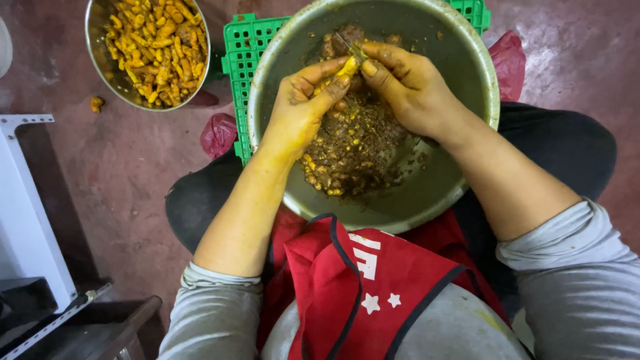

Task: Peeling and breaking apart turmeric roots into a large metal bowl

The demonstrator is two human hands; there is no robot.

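The left hand [301, 107] is closed around a small yellow root [347, 67], with the thumb and fingers pinching it tight, and the right hand [408, 85] is curled shut around a thin knife [351, 48] whose blade touches the top of the same root. Both hands are stained yellow and are held over a big metal bowl [467, 167] that rests on the person's lap. The root is up near the far side of this bowl, between the two hands. Inside the bowl is a heap of brown peelings [357, 143] mixed with little yellow bits. Under the far edge of the bowl sits a green plastic crate [241, 47] with a grid of holes. A smaller metal bowl [93, 40] stands on the floor at the upper left, well apart from the hands, and it is full of yellow peeled roots [157, 50]. One small yellow piece [97, 103] lies on the floor just beside that bowl. Two pink plastic bags [219, 135] poke out, one at each side of the crate. The person wears a red apron [347, 280] and grey sleeves. The floor [127, 173] is dark red and worn, and a white metal frame [30, 220] stands at the left
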